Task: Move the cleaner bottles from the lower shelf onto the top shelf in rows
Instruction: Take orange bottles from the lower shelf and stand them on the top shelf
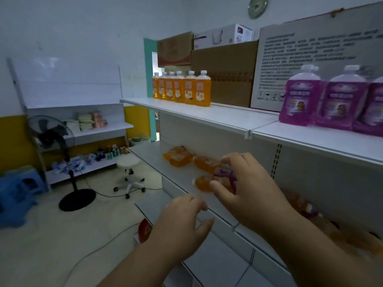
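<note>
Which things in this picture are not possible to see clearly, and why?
- Head view: right hand covers a purple bottle; grip unclear.
- Orange bottles on the lower shelf: blurred, labels unreadable.
- Purple bottles: row cut by right edge.
- Board text: too small.
</note>
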The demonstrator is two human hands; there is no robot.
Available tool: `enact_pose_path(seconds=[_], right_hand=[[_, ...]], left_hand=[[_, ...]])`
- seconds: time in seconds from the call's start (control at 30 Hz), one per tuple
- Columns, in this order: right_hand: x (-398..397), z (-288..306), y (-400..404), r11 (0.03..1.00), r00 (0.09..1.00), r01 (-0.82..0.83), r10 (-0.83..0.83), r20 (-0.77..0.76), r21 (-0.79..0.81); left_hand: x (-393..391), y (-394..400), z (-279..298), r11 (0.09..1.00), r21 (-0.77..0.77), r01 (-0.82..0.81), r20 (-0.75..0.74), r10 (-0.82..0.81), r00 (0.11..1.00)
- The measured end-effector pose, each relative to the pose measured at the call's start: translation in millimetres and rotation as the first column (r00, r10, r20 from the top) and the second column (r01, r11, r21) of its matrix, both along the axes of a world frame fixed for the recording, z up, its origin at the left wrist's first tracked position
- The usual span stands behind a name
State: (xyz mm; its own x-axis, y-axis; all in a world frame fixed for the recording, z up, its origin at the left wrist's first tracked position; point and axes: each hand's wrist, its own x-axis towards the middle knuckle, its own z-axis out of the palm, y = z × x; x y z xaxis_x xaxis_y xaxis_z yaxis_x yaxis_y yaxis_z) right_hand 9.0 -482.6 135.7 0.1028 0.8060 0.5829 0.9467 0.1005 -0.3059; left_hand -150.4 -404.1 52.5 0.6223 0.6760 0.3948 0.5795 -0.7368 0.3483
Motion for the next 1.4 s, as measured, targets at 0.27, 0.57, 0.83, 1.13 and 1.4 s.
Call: enact_pose_path(seconds=[0.27, 0.57, 0.83, 1.13, 1.4], right_hand=[[2.1, -20.3, 141.2, 0.998, 0.999, -0.026, 0.023, -0.042, -0.06], [-39.0, -35.1, 284.4, 0.992, 0.998, 0.028, -0.034, -0.049, -0.121], [-83.9, -54.9, 369.5, 0.936, 0.94, 0.324, -0.335, -0.067, -0.138], [-106.8, -61.9, 391.6, 0.822, 0.821, 0.553, -0.566, -0.08, -0.136], [-112.2, -72.1, 421.5, 0.79, 0.791, 0.576, -0.603, -0.101, -0.21]], left_hand=[[-4.1, 129.5, -17.8, 0.995, -0.067, -0.072, -0.051, 0.068, 0.996], [-44.2, 278.4, -40.2, 0.994, -0.099, -0.048, -0.054, 0.043, 0.998], [-63.3, 426.4, -62.7, 0.973, -0.101, 0.207, -0.125, -0.219, 0.968], [-55.7, 475.1, -71.5, 0.915, -0.132, 0.381, -0.059, -0.391, 0.918], [-54.0, 501.1, -77.6, 0.911, -0.149, 0.384, -0.029, -0.392, 0.919]])
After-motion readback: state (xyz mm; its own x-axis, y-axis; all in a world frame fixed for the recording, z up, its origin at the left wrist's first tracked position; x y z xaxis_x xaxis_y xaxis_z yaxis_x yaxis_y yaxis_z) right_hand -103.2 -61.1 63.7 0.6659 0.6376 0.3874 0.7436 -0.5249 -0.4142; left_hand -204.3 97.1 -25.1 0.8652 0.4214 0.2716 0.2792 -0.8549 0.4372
